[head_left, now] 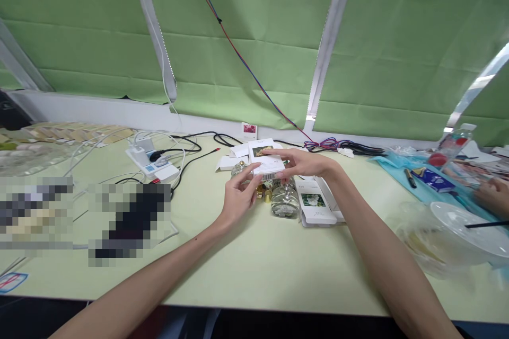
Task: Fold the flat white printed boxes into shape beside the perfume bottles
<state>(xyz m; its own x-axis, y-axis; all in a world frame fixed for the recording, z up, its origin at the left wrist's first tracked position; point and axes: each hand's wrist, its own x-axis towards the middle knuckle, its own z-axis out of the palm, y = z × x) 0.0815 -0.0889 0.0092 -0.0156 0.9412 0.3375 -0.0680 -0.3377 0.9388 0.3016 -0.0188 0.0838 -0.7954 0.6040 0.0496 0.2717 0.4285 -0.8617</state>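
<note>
Both my hands hold a small white carton (260,148) with a flower picture on its front and a barcode on its lower end. My left hand (237,197) grips its lower left side between thumb and fingers. From the right, my right hand (300,162) has its fingers over the carton's face and edge. Just below the hands stands a clear glass bottle (285,204), with small gold caps (268,195) beside it. Another glass bottle (238,168) is partly hidden behind my left hand. A white flower-print box (315,202) lies to the right of the bottles.
A power strip (149,164) with plugged-in chargers and tangled cables occupies the left. At right are a lidded plastic container (469,228), a blue packet (432,179), a black marker (409,178) and a plastic bottle (457,140). Another person's hand (494,197) rests at the right edge.
</note>
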